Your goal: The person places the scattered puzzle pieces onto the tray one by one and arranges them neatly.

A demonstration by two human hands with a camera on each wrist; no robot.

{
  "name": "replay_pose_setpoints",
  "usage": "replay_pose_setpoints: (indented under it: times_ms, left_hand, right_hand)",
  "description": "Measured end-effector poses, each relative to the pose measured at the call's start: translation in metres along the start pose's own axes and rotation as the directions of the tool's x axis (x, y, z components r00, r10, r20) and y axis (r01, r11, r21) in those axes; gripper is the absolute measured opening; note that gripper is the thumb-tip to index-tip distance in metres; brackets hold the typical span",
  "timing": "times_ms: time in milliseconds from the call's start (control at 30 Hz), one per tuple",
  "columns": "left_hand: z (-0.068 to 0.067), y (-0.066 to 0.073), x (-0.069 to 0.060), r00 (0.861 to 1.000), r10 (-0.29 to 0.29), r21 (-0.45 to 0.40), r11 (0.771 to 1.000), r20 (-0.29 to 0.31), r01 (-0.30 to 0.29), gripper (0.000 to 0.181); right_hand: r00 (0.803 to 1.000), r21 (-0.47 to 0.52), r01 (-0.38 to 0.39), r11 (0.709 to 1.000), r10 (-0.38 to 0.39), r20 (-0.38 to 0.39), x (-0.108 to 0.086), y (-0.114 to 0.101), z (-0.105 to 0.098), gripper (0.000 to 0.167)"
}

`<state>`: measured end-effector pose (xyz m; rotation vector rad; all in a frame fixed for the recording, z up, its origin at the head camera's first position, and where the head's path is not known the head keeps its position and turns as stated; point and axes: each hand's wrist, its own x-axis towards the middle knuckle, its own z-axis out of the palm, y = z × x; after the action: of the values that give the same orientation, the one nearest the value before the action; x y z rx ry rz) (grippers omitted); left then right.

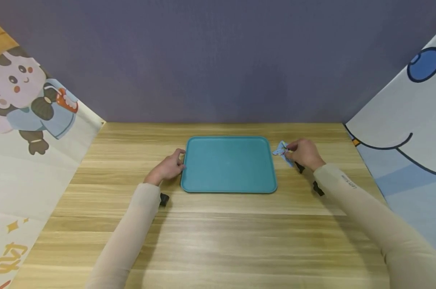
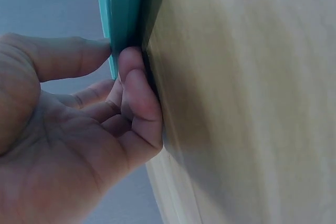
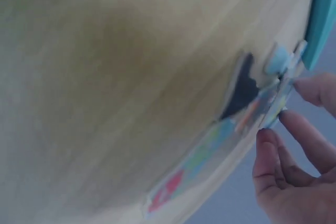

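Observation:
A flat teal tray (image 1: pixel 229 164) lies on the wooden table. At its left edge my left hand (image 1: pixel 170 165) holds the rim. In the left wrist view the thumb (image 2: pixel 79 56) touches the tray's rim (image 2: pixel 119 14), with curled fingers (image 2: pixel 139 95) tucked against its lower side by the tabletop. Just right of the tray, my right hand (image 1: pixel 304 153) pinches a thin printed piece (image 1: pixel 282 148), light blue with coloured marks. The right wrist view shows this printed piece (image 3: pixel 281 95) tilted between thumb and fingers, over other flat printed pieces (image 3: pixel 194 161) on the table; their exact kind is unclear.
The wooden table (image 1: pixel 218 241) runs up to a dark grey-blue panel (image 1: pixel 218 60) behind. Cartoon-printed walls stand at the left (image 1: pixel 30 160) and right (image 1: pixel 402 140). Black straps (image 1: pixel 164 199) show at the wrists.

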<state>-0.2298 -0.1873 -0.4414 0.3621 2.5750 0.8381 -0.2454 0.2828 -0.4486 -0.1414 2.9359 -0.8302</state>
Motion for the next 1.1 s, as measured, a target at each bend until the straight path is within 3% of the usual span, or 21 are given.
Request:
replay_pose_setpoints:
  times_ms: [200,433,500,967,1100]
  left_hand:
    - [-0.001,-0.002,0.000,1.000,-0.013,-0.010,1.000,0.001,0.013,0.054]
    - [-0.002,0.001,-0.002,1.000,-0.029,-0.024,0.999,-0.006,0.029,0.057]
    - [-0.002,0.001,-0.002,1.000,-0.028,-0.029,0.999,-0.003,0.028,0.058]
    - [0.000,-0.004,-0.001,0.999,-0.050,-0.032,0.998,-0.001,0.050,0.059]
    - [0.000,-0.002,0.002,0.999,-0.048,-0.040,0.998,0.001,0.048,0.060]
  right_hand:
    - [0.998,0.036,-0.014,0.999,0.016,-0.064,-0.004,-0.014,-0.009,0.036]
    - [0.978,0.044,0.161,0.986,-0.153,-0.139,-0.007,-0.051,-0.007,0.030]
    - [0.975,0.059,0.181,0.982,-0.171,-0.144,-0.007,-0.062,-0.003,0.029]
    - [0.953,0.043,0.299,0.953,-0.296,-0.065,0.015,-0.135,0.035,0.028]
    - [0.957,0.055,0.290,0.956,-0.290,0.005,0.022,-0.149,0.049,0.025]
